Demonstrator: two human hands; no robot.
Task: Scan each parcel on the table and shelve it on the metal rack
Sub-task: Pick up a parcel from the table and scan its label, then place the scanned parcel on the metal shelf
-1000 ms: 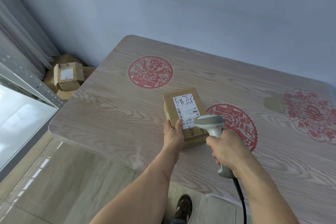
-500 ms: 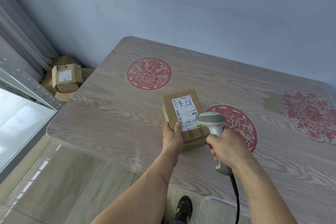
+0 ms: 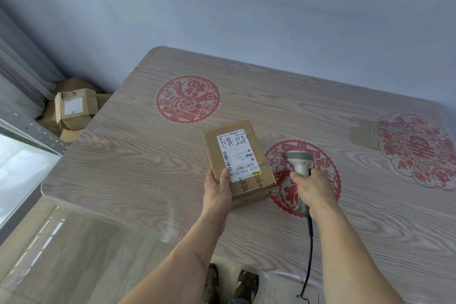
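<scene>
Three red paper-cut decals (image 3: 188, 99) lie flat on the wood-grain tabletop. Opened cardboard boxes (image 3: 74, 108) sit stacked on the floor in the corner, beside a grey curtain (image 3: 19, 76). Sandalled feet (image 3: 244, 284) stand on the tiled floor.

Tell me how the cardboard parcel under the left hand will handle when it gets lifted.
The parcel looks like a taped, square-edged box, so probably stiff. One left hand grips its near corner, suggesting it is light. It lies flat on the table, so unlikely to roll.

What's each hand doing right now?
Left hand: grips the near corner of the cardboard parcel, thumb on top.
Right hand: holds the barcode scanner by its handle.
</scene>
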